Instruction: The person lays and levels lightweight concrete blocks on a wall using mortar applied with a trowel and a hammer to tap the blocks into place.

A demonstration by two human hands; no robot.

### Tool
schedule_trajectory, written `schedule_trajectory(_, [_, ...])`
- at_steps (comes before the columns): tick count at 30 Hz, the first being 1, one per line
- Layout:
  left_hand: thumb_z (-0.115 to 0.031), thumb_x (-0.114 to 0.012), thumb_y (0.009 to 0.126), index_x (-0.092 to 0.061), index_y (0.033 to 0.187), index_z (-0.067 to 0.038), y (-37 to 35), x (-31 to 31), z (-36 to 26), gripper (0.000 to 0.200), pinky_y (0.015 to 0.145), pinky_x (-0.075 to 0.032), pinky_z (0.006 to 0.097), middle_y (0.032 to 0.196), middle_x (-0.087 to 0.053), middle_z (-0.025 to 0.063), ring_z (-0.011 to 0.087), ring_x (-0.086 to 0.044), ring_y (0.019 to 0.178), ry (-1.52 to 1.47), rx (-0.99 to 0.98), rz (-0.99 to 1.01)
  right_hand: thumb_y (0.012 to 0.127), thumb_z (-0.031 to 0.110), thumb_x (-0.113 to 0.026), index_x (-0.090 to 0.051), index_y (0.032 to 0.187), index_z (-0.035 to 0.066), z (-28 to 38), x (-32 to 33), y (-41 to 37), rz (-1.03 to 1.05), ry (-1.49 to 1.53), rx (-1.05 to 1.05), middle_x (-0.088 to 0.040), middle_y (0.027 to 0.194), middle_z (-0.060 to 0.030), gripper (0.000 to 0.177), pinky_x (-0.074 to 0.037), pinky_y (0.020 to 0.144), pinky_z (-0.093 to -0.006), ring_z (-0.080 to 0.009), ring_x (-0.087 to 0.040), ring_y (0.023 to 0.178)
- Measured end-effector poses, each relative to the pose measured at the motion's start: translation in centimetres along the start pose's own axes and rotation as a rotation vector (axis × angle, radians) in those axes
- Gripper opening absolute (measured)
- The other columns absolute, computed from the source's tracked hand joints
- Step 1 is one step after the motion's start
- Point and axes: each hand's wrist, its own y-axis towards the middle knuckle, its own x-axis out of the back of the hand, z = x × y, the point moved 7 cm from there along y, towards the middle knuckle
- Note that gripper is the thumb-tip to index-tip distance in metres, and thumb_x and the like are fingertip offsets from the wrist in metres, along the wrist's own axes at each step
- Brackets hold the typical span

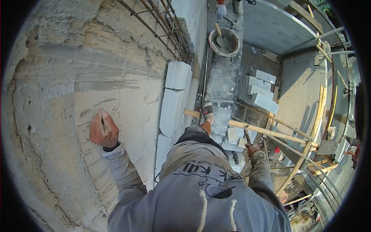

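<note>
My left hand (pixel 103 131) presses against the rough grey block wall (pixel 58 96), its fingers pinched on a thin dark piece too small to identify, whose tip touches the wall. My right hand (pixel 253 149) hangs low at my side, closed around the handle of a small hammer-like tool (pixel 247 135) that points up. I wear a grey hooded sweatshirt (pixel 201 193). My sandalled foot (pixel 208 112) stands on the narrow ledge below.
White blocks (pixel 176 96) stand on edge along the wall under rusty rebar (pixel 162 27). A mortar tub with a trowel (pixel 224 40) and stacked grey blocks (pixel 258 92) sit on the ledge. Scaffold poles (pixel 270 133) cross at right. Another person's gloved hand (pixel 221 9) shows at top.
</note>
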Motion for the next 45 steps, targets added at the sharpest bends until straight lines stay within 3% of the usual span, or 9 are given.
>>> schedule_trajectory(13, [-0.01, -0.061, 0.08, -0.065, 0.086, -0.002, -1.5, 1.2, -1.1, 0.01, 0.057, -0.049, 0.0304, 0.077, -0.064, 0.0112, 0.0258, -0.063, 0.065, -0.151, -0.19, -0.054, 0.08, 0.039, -0.061, -0.057, 0.091, 0.003, -15.9, -6.9, -0.9, -0.003, 0.171, -0.037, -0.054, 0.065, -0.0078, 0.037, -0.041, 0.047, -0.035, -0.0188, -0.049, 0.051])
schedule_trajectory(18, [-0.009, -0.058, 0.083, -0.063, 0.097, 0.0, -2.8, 1.2, 0.5, 0.017, 0.075, -0.048, 0.0325, 0.094, -0.063, 0.0148, 0.0255, -0.061, 0.085, -0.558, 0.123, 0.059, 0.08, 0.039, -0.061, -0.06, 0.083, 0.004, -26.2, -11.6, -4.0, -0.052, 0.335, -0.176, -0.053, 0.061, -0.007, 0.035, -0.04, 0.047, -0.0351, -0.0181, -0.05, 0.051])
schedule_trajectory(23, [-0.007, -0.056, 0.084, -0.059, 0.104, 0.002, -7.3, 10.1, -1.4, 0.022, 0.08, -0.047, 0.0339, 0.1, -0.062, 0.0157, 0.0263, -0.059, 0.091, -0.437, 0.117, -0.061, 0.08, 0.035, -0.061, -0.061, 0.086, 0.003, -39.3, -21.1, -0.6, 0.002, 0.48, -0.288, -0.054, 0.061, -0.0061, 0.032, -0.038, 0.045, -0.0371, -0.0174, -0.05, 0.05])
schedule_trajectory(25, [-0.006, -0.055, 0.084, -0.058, 0.104, 0.003, -9.0, 13.9, -1.2, 0.022, 0.08, -0.046, 0.0346, 0.1, -0.061, 0.0158, 0.0276, -0.059, 0.091, -0.366, 0.101, -0.138, 0.083, 0.04, -0.055, -0.061, 0.102, 0.007, -42.5, -23.4, 0.3, 0.009, 0.207, -0.246, -0.063, 0.08, -0.0122, 0.039, -0.046, 0.059, -0.0403, -0.0251, -0.06, 0.066])
schedule_trajectory(27, [-0.005, -0.054, 0.084, -0.058, 0.101, 0.004, -10.3, 17.9, -0.8, 0.02, 0.082, -0.046, 0.0361, 0.101, -0.061, 0.0162, 0.0301, -0.058, 0.092, -0.222, 0.041, -0.284, 0.081, 0.04, -0.058, -0.063, 0.104, 0.003, -42.9, -25.0, 1.4, 0.094, -0.166, -0.011, -0.064, 0.092, -0.013, 0.044, -0.046, 0.071, -0.0374, -0.0216, -0.061, 0.077])
schedule_trajectory(29, [-0.003, -0.054, 0.084, -0.058, 0.099, 0.004, -11.4, 19.9, 0.3, 0.018, 0.083, -0.045, 0.0376, 0.101, -0.061, 0.0166, 0.0313, -0.058, 0.093, -0.222, 0.065, -0.319, 0.081, 0.041, -0.057, -0.063, 0.103, 0.004, -44.3, -27.0, -0.5, 0.105, 0.231, -0.34, -0.064, 0.091, -0.0137, 0.044, -0.046, 0.071, -0.0383, -0.0212, -0.061, 0.076])
schedule_trajectory(30, [-0.003, -0.054, 0.083, -0.058, 0.099, 0.004, -12.0, 20.4, 1.2, 0.018, 0.082, -0.046, 0.0373, 0.1, -0.062, 0.0163, 0.0312, -0.058, 0.092, -0.206, 0.061, -0.326, 0.08, 0.042, -0.059, -0.063, 0.102, 0.003, -43.3, -27.3, 2.8, 0.12, -0.088, 0.149, -0.063, 0.087, -0.0137, 0.045, -0.047, 0.061, -0.0394, -0.0197, -0.059, 0.068])
schedule_trajectory(39, [-0.008, -0.058, 0.081, -0.061, 0.095, 0.0, -12.4, 18.4, 1.8, 0.017, 0.066, -0.05, 0.0334, 0.089, -0.065, 0.0122, 0.0274, -0.063, 0.076, -0.164, -0.121, -0.394, 0.078, 0.045, -0.06, -0.063, 0.099, -0.003, -30.6, -20.1, -11.0, -0.069, 0.182, -0.069, -0.063, 0.09, -0.0189, 0.053, -0.047, 0.07, -0.0375, -0.0248, -0.061, 0.077])
schedule_trajectory(45, [-0.008, -0.059, 0.081, -0.064, 0.094, -0.003, -12.4, 18.6, 1.9, 0.015, 0.061, -0.05, 0.0319, 0.085, -0.065, 0.009, 0.024, -0.063, 0.071, -0.126, -0.112, -0.454, 0.075, 0.051, -0.059, -0.052, 0.116, -0.005, -29.9, -20.1, -8.0, 0.03, 0.257, -0.042, -0.053, 0.119, -0.0235, 0.07, -0.037, 0.095, -0.0372, -0.0307, -0.047, 0.117])
